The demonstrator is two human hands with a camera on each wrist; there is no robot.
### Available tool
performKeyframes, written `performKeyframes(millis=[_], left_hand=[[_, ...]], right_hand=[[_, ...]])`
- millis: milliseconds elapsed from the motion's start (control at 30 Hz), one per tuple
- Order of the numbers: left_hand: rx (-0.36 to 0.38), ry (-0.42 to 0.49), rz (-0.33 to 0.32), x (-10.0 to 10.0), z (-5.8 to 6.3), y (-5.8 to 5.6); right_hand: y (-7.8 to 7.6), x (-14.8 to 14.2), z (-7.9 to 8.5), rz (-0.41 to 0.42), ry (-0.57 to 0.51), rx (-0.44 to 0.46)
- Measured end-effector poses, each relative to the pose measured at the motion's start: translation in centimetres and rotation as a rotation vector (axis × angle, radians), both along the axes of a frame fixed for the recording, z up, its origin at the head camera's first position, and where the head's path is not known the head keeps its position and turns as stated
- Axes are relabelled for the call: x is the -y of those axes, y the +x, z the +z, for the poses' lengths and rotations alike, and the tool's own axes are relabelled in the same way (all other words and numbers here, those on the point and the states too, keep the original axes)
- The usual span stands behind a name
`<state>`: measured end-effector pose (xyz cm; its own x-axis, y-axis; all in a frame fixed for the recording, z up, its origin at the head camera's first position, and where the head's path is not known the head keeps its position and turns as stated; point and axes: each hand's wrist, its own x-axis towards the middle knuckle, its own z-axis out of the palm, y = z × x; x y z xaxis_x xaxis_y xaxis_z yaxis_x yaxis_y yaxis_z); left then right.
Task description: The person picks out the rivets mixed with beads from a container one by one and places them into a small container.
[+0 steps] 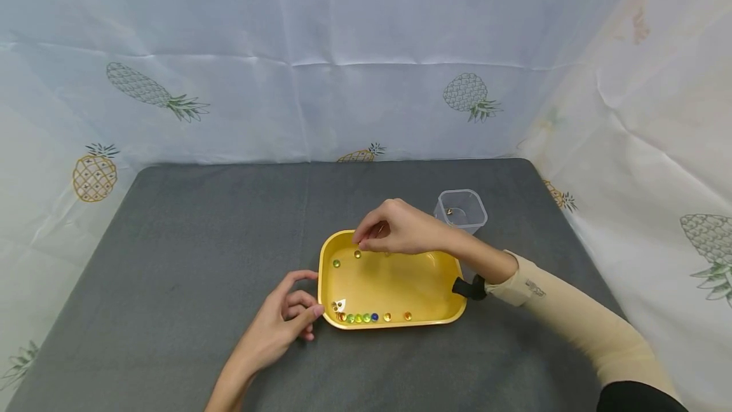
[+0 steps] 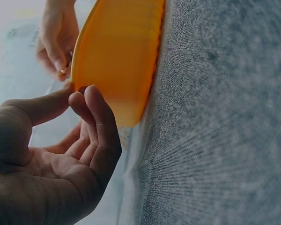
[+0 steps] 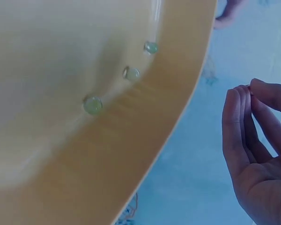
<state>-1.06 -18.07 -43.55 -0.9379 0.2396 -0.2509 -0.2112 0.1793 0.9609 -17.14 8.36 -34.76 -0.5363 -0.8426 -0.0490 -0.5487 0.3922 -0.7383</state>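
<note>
Touched the tray [image 1: 394, 281], at the frame's lower centre, with a loosely spread left hand [image 1: 279, 323]. Pinched a small, mostly hidden bead [image 2: 62, 71] with the right hand [image 1: 405, 227] over the tray's upper left. Had marbles [image 1: 358, 318] along the tray's lower edge and a box [image 1: 469, 224] beyond its upper right.

The head camera is looking forward and down from above, taking in the yellow tray [image 1: 394, 285], much of the grey worktop [image 1: 229, 227] and the printed cloth [image 1: 366, 11] beyond. The left-wrist camera is facing along the left fingers [image 2: 105, 136], low and tipped sideways, close to the tray's outer wall. The right-wrist camera is peering across the tray's inside from very near, the right fingers [image 3: 232, 122] alongside. All three are sharing the tray, head and left-wrist also both sets of fingers.
</note>
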Motion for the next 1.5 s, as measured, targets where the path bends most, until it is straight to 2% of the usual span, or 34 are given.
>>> performKeyframes(millis=[433,733,900,1300,1500], left_hand=[[0.000,-0.011,0.005,-0.1,0.0,0.0],[-0.008,-0.015,0.003,-0.1,0.0,0.0],[-0.009,-0.017,0.005,-0.1,0.0,0.0],[-0.015,-0.010,0.000,0.0,-0.2,0.0],[-0.012,-0.012,0.006,0.0,-0.3,0.0]], right_hand=[[0.4,-3.0,0.1,-0.147,-0.037,0.008],[0.7,-5.6,0.2,-0.258,-0.059,-0.062],[0.5,-7.2,0.1,-0.318,-0.078,-0.064],[0.4,-10.4,0.1,-0.457,-0.036,-0.136],[0.0,-11.9,-0.5,-0.501,-0.038,-0.145]])
